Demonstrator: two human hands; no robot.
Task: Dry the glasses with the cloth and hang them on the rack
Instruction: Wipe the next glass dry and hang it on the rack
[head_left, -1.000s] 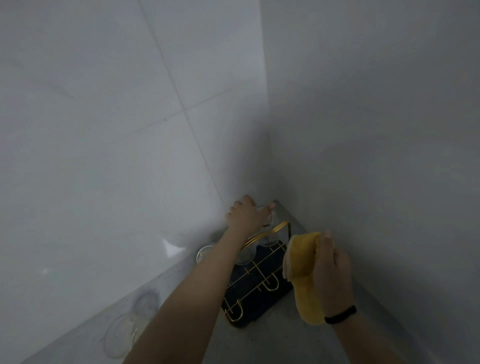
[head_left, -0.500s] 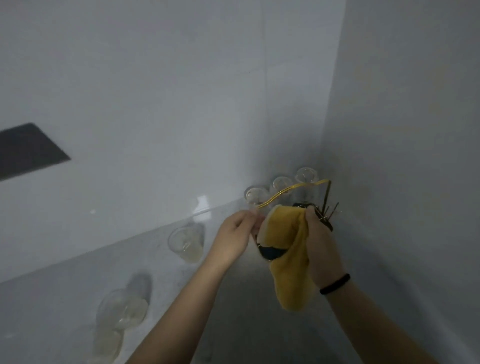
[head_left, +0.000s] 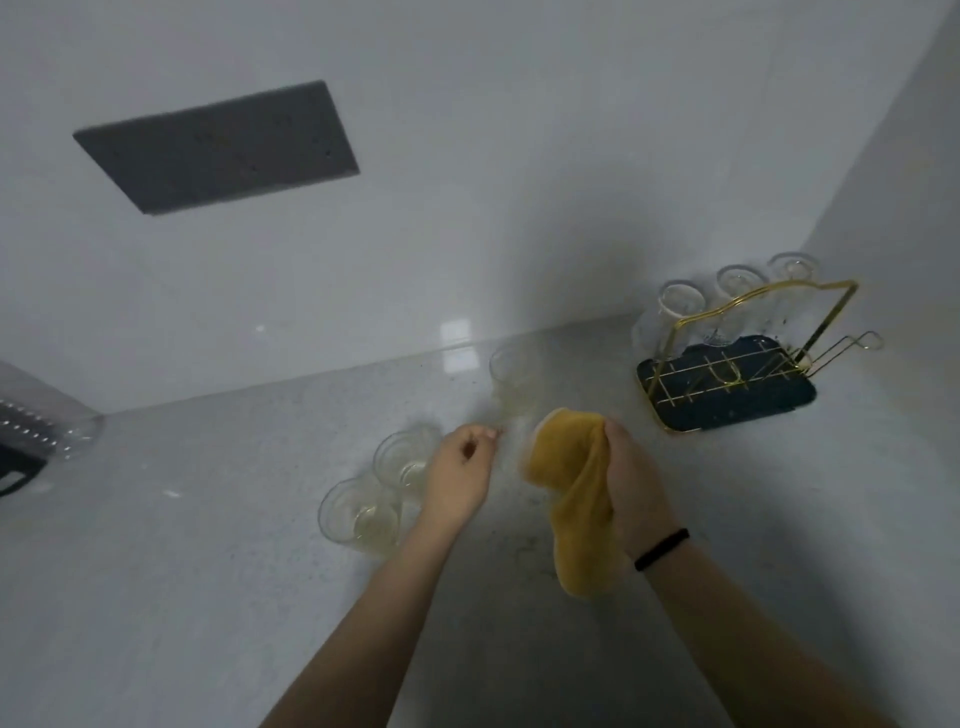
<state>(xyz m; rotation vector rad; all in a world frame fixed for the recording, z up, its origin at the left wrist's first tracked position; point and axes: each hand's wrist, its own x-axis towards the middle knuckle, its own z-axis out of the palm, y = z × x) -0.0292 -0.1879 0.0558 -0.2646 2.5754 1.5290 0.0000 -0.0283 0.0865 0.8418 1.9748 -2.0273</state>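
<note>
My right hand (head_left: 636, 488) grips a yellow cloth (head_left: 576, 499) that hangs down below it. My left hand (head_left: 460, 478) hovers above the counter with its fingers loosely curled and holds nothing. Three clear glasses stand on the counter: one (head_left: 511, 376) just beyond my hands, one (head_left: 402, 460) right by my left hand, and one (head_left: 358, 514) nearest me. A gold wire rack (head_left: 737, 358) on a dark tray (head_left: 727, 402) stands at the right by the corner. Three glasses (head_left: 735, 296) hang upside down along its far side.
The grey speckled counter (head_left: 208, 545) meets white tiled walls behind and at the right. A dark rectangular panel (head_left: 218, 145) is on the back wall. A clear object with a dark base (head_left: 31, 436) sits at the left edge.
My left hand left the rack and drew back to the counter with nothing in it. The view swung left, so the rack now lies at the right and the loose glasses are near my hands.
</note>
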